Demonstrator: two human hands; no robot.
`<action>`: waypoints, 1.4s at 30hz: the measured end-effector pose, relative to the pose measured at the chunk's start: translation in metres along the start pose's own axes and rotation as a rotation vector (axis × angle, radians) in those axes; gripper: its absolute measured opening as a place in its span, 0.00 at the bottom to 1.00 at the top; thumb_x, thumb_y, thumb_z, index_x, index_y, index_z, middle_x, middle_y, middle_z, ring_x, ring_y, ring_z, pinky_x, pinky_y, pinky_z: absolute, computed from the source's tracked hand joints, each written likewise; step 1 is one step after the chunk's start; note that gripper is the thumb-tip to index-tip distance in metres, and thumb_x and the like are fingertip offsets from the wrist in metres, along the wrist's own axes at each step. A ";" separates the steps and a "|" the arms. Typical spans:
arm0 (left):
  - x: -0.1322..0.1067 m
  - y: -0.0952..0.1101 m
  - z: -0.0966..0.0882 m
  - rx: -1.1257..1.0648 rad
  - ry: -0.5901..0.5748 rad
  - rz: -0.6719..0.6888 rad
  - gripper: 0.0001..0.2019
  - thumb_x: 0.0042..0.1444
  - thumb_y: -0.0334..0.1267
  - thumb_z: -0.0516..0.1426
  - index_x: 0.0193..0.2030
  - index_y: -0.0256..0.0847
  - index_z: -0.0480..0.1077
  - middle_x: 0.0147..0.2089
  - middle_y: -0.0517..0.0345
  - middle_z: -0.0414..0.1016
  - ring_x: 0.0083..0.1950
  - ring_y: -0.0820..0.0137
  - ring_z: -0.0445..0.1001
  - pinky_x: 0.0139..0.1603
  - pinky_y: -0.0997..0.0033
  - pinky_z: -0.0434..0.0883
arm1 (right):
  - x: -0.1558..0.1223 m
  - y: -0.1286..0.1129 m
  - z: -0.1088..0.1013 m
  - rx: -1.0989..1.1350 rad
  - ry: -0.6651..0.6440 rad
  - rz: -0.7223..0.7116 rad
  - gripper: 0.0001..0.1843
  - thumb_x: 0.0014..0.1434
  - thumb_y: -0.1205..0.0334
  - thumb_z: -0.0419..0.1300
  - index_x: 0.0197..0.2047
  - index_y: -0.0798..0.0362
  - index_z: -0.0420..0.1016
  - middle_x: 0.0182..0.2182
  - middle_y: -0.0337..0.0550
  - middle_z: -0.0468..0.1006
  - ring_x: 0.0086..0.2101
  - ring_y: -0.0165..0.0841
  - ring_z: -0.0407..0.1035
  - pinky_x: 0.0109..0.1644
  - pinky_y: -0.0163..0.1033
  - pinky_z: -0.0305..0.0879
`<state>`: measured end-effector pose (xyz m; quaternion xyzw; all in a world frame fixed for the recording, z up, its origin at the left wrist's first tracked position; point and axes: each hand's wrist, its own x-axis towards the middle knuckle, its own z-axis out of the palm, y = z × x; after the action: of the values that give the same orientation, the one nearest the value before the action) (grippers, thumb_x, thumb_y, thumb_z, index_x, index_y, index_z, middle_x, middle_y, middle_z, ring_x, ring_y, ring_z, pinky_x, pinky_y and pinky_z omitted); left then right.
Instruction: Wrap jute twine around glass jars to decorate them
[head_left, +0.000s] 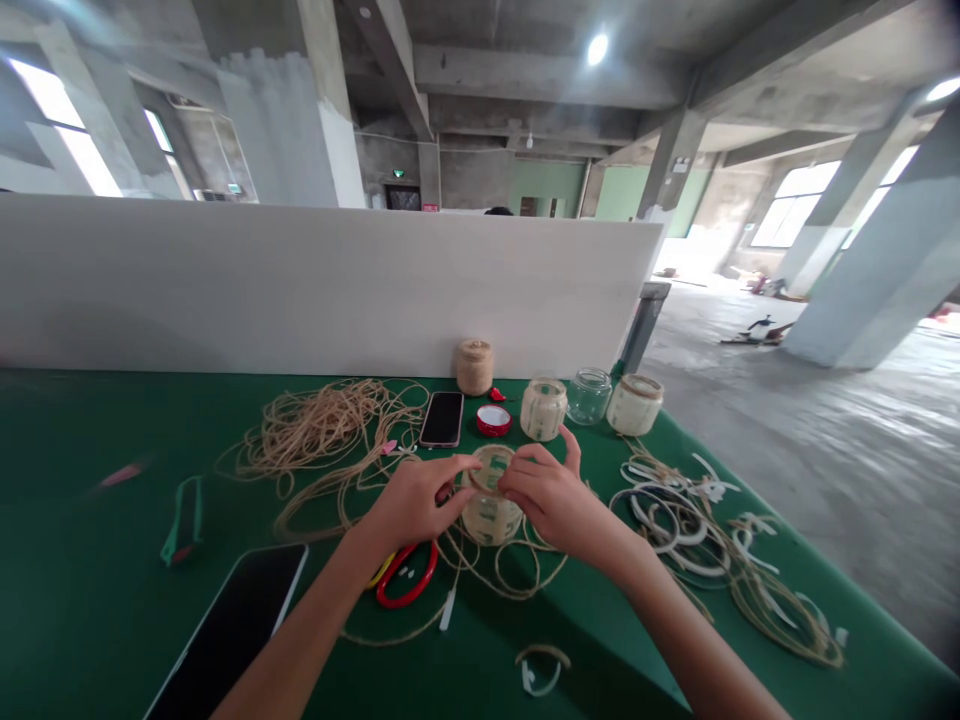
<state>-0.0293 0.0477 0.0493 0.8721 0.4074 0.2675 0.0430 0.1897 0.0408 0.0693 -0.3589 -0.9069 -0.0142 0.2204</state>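
A glass jar [491, 522] with pale tape strips on its side stands upright on the green table in front of me. Jute twine [484, 484] runs round its neck. My left hand [421, 497] grips the left of the rim between thumb and forefinger. On the right of the neck, the fingers of my right hand [553, 497] are pinched together against the twine, index finger raised; their tips are partly hidden. Loose twine loops lie around the jar's base. Red-handled scissors [409, 578] lie partly under my left hand.
Behind stand a twine-wrapped jar [475, 368], a taped jar [544, 412], a clear jar [589, 398] and another taped jar [635, 407]. A red tape roll [493, 420] and phone [442, 418] lie nearby. Tangled twine [322, 430] is left; white tape rings [686, 530] are right. A tablet [232, 630] lies front left.
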 end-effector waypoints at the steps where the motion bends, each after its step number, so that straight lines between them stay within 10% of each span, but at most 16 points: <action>1: 0.000 0.000 0.000 0.003 0.009 0.010 0.15 0.58 0.41 0.50 0.50 0.42 0.64 0.22 0.63 0.66 0.22 0.75 0.65 0.24 0.77 0.59 | 0.000 0.000 -0.001 -0.005 -0.002 -0.001 0.15 0.57 0.75 0.47 0.34 0.49 0.70 0.30 0.37 0.74 0.44 0.34 0.61 0.59 0.57 0.25; 13: -0.002 0.012 -0.008 0.096 0.063 0.158 0.09 0.59 0.39 0.49 0.41 0.39 0.67 0.34 0.56 0.74 0.34 0.70 0.72 0.34 0.74 0.64 | -0.002 0.003 0.002 0.049 0.000 0.039 0.10 0.59 0.71 0.49 0.34 0.49 0.70 0.31 0.36 0.74 0.44 0.33 0.61 0.58 0.57 0.19; 23: 0.001 0.000 -0.001 0.064 -0.079 -0.052 0.17 0.60 0.44 0.48 0.54 0.42 0.60 0.18 0.67 0.64 0.18 0.75 0.63 0.20 0.78 0.54 | 0.000 0.001 0.000 0.061 -0.006 0.022 0.13 0.57 0.74 0.48 0.34 0.49 0.70 0.30 0.36 0.75 0.44 0.34 0.62 0.59 0.57 0.19; 42: 0.005 0.010 0.019 -0.253 -0.059 -0.097 0.08 0.60 0.38 0.48 0.39 0.42 0.67 0.31 0.60 0.72 0.30 0.73 0.69 0.29 0.77 0.60 | 0.007 -0.007 0.003 -0.026 0.003 0.003 0.10 0.61 0.66 0.48 0.31 0.52 0.68 0.29 0.38 0.73 0.42 0.33 0.64 0.60 0.55 0.32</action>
<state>-0.0107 0.0472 0.0385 0.8465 0.4108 0.2884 0.1774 0.1789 0.0407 0.0702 -0.3629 -0.9058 -0.0261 0.2170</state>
